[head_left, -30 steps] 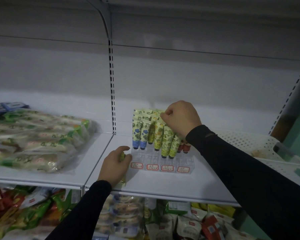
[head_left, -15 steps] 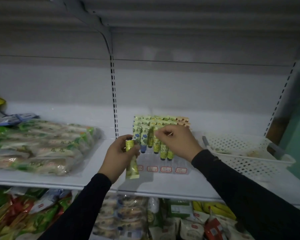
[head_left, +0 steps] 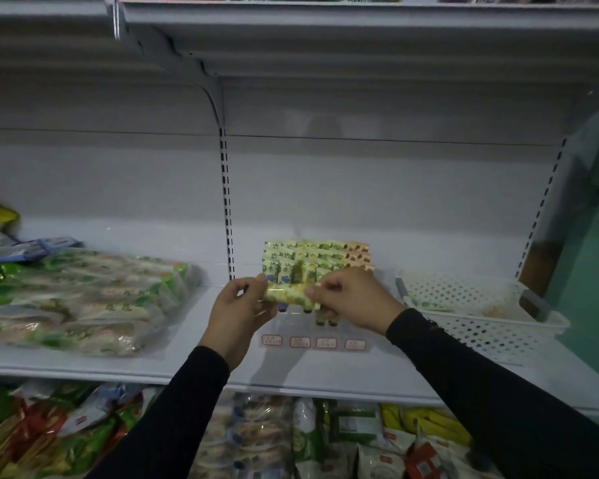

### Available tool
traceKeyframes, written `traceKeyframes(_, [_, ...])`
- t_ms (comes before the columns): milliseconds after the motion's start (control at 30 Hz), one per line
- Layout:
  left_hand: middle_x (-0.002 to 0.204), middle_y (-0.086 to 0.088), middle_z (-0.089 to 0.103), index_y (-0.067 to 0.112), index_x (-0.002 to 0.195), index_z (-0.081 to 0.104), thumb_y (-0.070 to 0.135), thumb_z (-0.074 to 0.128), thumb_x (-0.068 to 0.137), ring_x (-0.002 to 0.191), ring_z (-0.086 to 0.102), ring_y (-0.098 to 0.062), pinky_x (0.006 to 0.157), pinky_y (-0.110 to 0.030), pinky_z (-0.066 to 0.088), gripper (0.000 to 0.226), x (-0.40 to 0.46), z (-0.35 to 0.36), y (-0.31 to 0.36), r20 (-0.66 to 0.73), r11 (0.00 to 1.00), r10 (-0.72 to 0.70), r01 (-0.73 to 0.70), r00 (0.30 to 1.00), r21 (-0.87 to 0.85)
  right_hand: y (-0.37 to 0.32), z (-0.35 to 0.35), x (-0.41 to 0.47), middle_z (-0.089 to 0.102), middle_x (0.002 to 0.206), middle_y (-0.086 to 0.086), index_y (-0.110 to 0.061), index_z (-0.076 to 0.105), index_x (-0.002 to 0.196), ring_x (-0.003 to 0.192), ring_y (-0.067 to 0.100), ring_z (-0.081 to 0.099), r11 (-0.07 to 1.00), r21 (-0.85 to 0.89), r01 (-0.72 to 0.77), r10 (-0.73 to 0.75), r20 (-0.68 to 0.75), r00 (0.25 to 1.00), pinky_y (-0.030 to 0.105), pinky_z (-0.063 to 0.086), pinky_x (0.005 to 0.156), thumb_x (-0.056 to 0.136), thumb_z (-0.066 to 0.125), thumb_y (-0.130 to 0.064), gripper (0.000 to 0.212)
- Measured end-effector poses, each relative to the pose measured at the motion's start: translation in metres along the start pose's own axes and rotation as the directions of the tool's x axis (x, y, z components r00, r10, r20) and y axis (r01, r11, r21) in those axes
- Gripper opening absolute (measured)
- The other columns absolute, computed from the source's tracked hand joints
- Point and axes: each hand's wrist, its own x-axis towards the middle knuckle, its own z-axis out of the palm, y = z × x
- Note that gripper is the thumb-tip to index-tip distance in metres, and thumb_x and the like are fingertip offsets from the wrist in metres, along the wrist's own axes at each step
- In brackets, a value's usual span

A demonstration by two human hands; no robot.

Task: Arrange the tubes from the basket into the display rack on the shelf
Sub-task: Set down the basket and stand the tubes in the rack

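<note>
clear bags of green-printed packets (head_left: 83,302) well left of the grip | left hand (head_left: 237,314) pinches one end of a yellow-green printed tube (head_left: 289,294) held crosswise (cap end hidden, I think) | right hand (head_left: 351,300) pinches the other end | clear tiered display rack (head_left: 312,340) of tubes just behind | white perforated plastic basket (head_left: 481,312) to the right on the white metal shelf (head_left: 325,375)
</note>
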Motion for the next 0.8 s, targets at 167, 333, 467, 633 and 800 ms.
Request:
traceKeyframes(167, [0.081, -0.007, 0.064, 0.004, 0.094, 0.066, 0.020, 0.069, 0.087, 0.067, 0.060, -0.017, 0.067, -0.028, 0.054, 0.017, -0.007, -0.002, -0.010, 0.145, 0.985, -0.058, 0.034, 0.988, 0.166, -0.008, -0.009, 0.010, 0.069, 0.068, -0.004, -0.014, 0.069, 0.083, 0.056, -0.002, 0.065, 0.984, 0.175, -0.019, 0.047, -0.155, 0.987, 0.012, 0.048, 0.053, 0.091, 0.066, -0.030, 0.018])
traceKeyframes(333, [0.082, -0.006, 0.067, 0.007, 0.096, 0.071, 0.020, 0.071, 0.087, 0.076, 0.064, -0.018, 0.069, -0.028, 0.055, 0.016, -0.008, -0.002, -0.015, 0.189, 0.952, -0.022, -0.037, 0.982, 0.303, -0.010, -0.005, 0.020, 0.073, 0.079, 0.010, -0.003, 0.074, 0.092, 0.068, 0.012, 0.066, 0.914, 0.404, -0.047, 0.117, -0.151, 0.982, 0.021, 0.058, 0.067, 0.086, 0.073, -0.020, 0.019])
traceKeyframes(467, [0.081, 0.000, 0.070, 0.013, 0.096, 0.073, 0.023, 0.070, 0.088, 0.076, 0.064, -0.012, 0.073, -0.028, 0.056, 0.013, -0.005, -0.006, -0.020, 0.181, 0.934, 0.028, -0.090, 0.983, 0.346, -0.009, -0.002, 0.026, 0.073, 0.092, 0.015, -0.001, 0.073, 0.095, 0.079, 0.020, 0.070, 0.866, 0.491, -0.100, 0.170, -0.100, 0.980, 0.025, 0.059, 0.075, 0.085, 0.073, -0.013, 0.016])
traceKeyframes(633, [0.090, 0.005, 0.075, 0.021, 0.102, 0.071, 0.031, 0.071, 0.087, 0.088, 0.069, -0.006, 0.071, -0.016, 0.050, 0.018, 0.005, -0.019, -0.027, 0.116, 0.831, 0.138, -0.178, 0.984, 0.528, -0.011, -0.012, 0.035, 0.074, 0.073, 0.005, -0.008, 0.075, 0.085, 0.065, 0.013, 0.070, 0.935, 0.351, -0.052, 0.156, -0.274, 0.949, 0.021, 0.057, 0.065, 0.084, 0.075, -0.020, 0.012])
traceKeyframes(800, [0.104, 0.004, 0.065, 0.023, 0.121, 0.060, 0.038, 0.073, 0.084, 0.093, 0.060, -0.010, 0.073, -0.019, 0.043, 0.042, 0.025, -0.039, -0.039, -0.014, 0.609, 0.192, -0.108, 0.981, 0.786, -0.013, -0.020, 0.050, 0.068, 0.061, -0.007, -0.014, 0.073, 0.067, 0.055, 0.000, 0.062, 1.000, 0.009, -0.020, 0.022, -0.422, 0.906, 0.009, 0.047, 0.058, 0.086, 0.068, -0.024, 0.022])
